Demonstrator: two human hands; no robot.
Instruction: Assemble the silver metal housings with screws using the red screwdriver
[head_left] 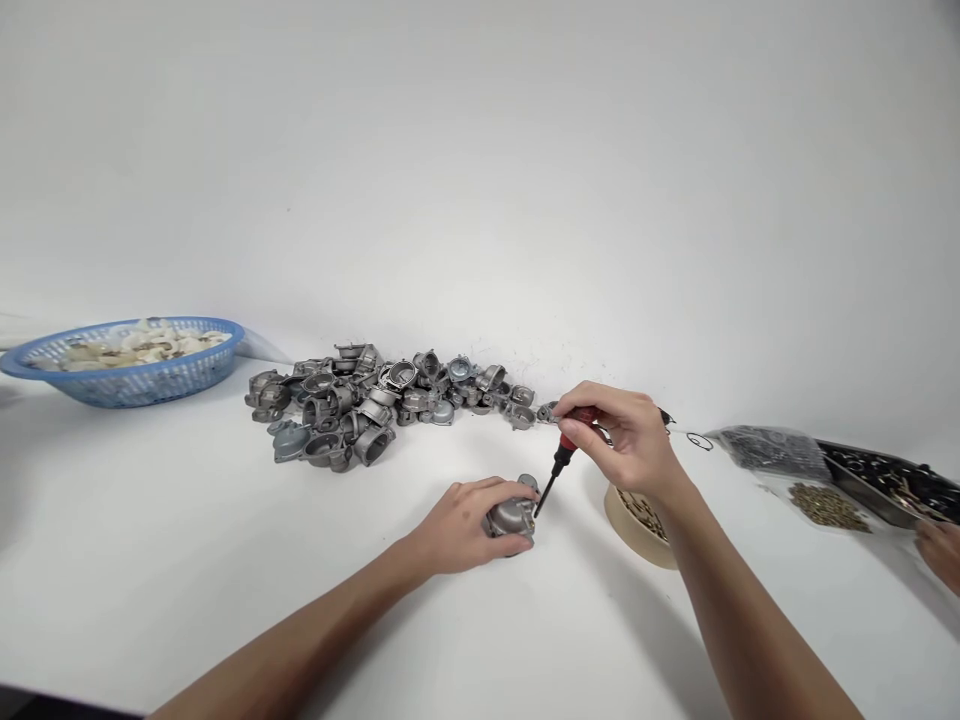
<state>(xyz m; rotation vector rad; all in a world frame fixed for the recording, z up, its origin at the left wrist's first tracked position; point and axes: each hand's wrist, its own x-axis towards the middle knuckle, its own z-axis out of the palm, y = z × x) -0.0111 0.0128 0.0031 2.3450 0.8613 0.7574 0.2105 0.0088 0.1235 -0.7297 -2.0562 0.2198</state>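
Observation:
My left hand point(461, 522) is closed around a small grey cast-metal housing point(514, 515), pressing it onto the white table. My right hand point(626, 435) grips a screwdriver point(561, 462) with a red and black handle. Its dark tip slants down and left to touch the housing's right side. Both forearms reach in from the bottom edge.
A heap of similar grey metal housings point(375, 400) lies behind my hands. A blue plastic basket point(127, 382) of pale parts stands far left. A beige bowl point(626, 530) of small screws sits under my right wrist. Bags and a tray of small parts point(870, 475) lie right, with another person's hand point(941, 550).

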